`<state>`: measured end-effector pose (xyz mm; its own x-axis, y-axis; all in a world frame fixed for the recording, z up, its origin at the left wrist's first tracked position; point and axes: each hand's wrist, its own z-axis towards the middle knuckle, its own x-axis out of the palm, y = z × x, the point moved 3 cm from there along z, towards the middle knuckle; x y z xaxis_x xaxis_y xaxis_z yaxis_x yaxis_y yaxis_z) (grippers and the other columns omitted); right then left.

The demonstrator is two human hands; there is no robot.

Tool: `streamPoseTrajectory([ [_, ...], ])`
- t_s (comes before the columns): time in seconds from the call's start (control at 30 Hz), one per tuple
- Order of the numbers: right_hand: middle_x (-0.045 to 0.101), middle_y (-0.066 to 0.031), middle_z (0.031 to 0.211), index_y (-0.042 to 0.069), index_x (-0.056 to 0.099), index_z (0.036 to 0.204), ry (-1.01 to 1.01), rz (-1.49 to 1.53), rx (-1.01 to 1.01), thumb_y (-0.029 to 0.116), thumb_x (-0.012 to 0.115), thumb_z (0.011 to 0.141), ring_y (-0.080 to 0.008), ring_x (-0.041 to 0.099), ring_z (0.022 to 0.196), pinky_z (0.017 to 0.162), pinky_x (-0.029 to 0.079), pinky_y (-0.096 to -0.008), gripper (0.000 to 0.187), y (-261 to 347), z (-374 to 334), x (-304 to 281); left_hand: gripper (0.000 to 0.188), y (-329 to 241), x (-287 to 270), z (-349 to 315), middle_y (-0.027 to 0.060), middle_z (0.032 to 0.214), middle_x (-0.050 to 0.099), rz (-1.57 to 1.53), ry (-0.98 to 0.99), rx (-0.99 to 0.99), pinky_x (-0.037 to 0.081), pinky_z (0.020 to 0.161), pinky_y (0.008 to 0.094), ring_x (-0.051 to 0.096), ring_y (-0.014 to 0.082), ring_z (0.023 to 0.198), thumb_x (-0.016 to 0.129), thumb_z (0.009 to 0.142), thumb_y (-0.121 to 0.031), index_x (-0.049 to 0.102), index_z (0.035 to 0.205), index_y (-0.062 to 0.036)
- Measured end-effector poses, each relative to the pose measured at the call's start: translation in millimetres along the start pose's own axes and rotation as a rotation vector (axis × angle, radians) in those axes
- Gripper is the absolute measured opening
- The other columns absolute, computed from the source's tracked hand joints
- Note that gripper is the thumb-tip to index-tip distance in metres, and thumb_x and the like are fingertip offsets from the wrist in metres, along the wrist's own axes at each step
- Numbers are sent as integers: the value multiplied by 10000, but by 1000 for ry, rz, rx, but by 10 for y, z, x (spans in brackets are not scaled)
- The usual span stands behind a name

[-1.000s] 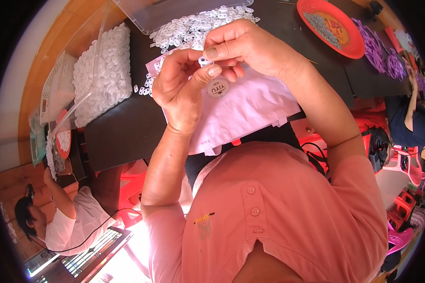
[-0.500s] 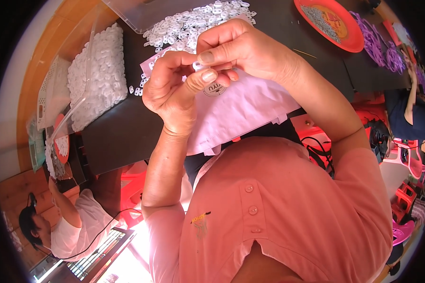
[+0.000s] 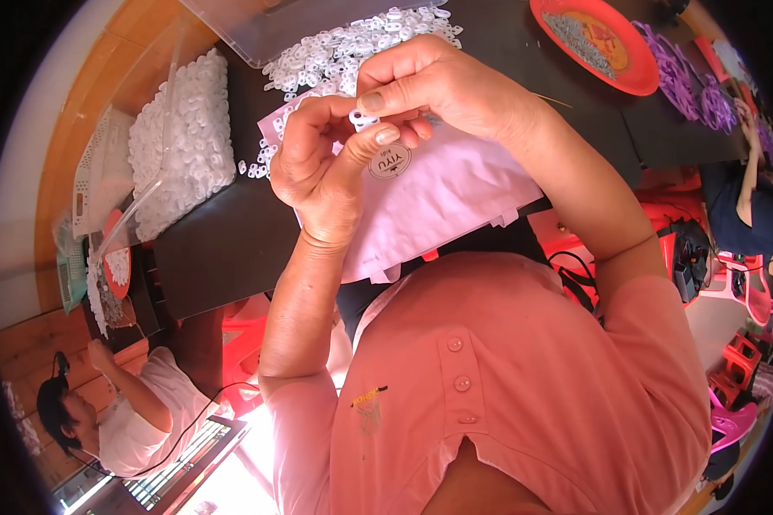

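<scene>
A small white plastic piece with holes (image 3: 362,119) is pinched between the thumb and forefinger of my left hand (image 3: 322,163). My right hand (image 3: 434,90) meets it from above, its thumb tip against the top of the piece and its fingers curled in. Anything small inside that right pinch is hidden. Below both hands, a pink cloth (image 3: 455,184) with a round printed label is spread over the table edge and my lap. Just beyond the hands lies a loose heap of similar white pieces (image 3: 335,56), partly on the cloth.
A clear bin (image 3: 159,184) packed with white pieces stands at the left. At the back right are a red plate (image 3: 640,81) of small grey parts and purple straps (image 3: 674,73). Another person (image 3: 137,421) sits at lower left; a further person's arm (image 3: 750,159) shows at right.
My left hand has shifted slightly right and turned, so the white piece shows more of its holes. The person at lower left has drawn an arm back.
</scene>
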<state>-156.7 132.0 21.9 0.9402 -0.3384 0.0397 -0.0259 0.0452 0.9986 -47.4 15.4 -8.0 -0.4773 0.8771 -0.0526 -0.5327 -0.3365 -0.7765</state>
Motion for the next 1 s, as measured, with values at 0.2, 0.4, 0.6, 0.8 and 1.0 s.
streamPoseTrajectory([
  [0.2, 582, -18, 637, 10, 607, 792, 19, 40, 0, 212, 622, 908, -86, 554, 520, 479, 416, -208, 233, -69, -15, 53, 287, 5, -3, 11, 4, 768, 631, -80, -38, 15, 460, 589, 188, 557, 60, 651, 822, 726, -49, 629, 933, 4],
  [0.4, 592, -13, 651, 3, 628, 830, 31, 191, 30, 170, 613, 927, -88, 568, 540, 489, 424, -202, 194, -109, -7, 86, 287, -5, -17, 23, 77, 826, 640, -208, -23, -13, 501, 616, 222, 601, 115, 689, 777, 738, 21, 610, 969, 48],
  [0.6, 607, -51, 643, -18, 632, 817, -21, 230, 38, 140, 626, 919, -111, 572, 496, 467, 441, -211, 188, -70, 22, 74, 247, 4, 13, 63, 87, 785, 653, -308, -20, -23, 514, 623, 226, 608, 113, 677, 773, 755, 38, 615, 945, 48],
  [0.8, 599, -53, 642, -12, 628, 809, -22, 224, 74, 143, 621, 921, -107, 556, 490, 473, 443, -214, 191, -25, 39, 83, 277, 30, -29, 36, 102, 775, 664, -230, -51, -20, 508, 589, 226, 613, 126, 655, 770, 755, 27, 612, 981, 49],
  [1.0, 574, -19, 618, -5, 639, 800, -381, -196, -371, 153, 643, 894, -81, 532, 511, 464, 400, -214, 184, -92, 74, 85, 241, 105, 17, 126, 41, 792, 649, -203, -139, -198, 466, 568, 208, 575, 86, 682, 740, 795, 8, 620, 1001, 37],
])
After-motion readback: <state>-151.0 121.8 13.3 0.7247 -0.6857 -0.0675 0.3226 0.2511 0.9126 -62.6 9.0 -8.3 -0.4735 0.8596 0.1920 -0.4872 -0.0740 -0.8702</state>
